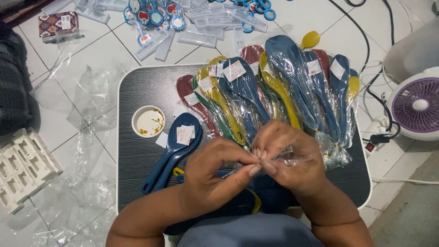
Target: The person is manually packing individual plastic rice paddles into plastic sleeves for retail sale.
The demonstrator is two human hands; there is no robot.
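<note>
Both hands [256, 160], fingertips pinched on a clear plastic sleeve [292, 155], seemingly between both grips.

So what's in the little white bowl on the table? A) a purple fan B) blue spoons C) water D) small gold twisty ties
D: the little white bowl on the dark table holds a few thin gold ties, while the unwrapped blue spoons lie beside it and the left hand and right hand pinch clear plastic wrap.
</note>
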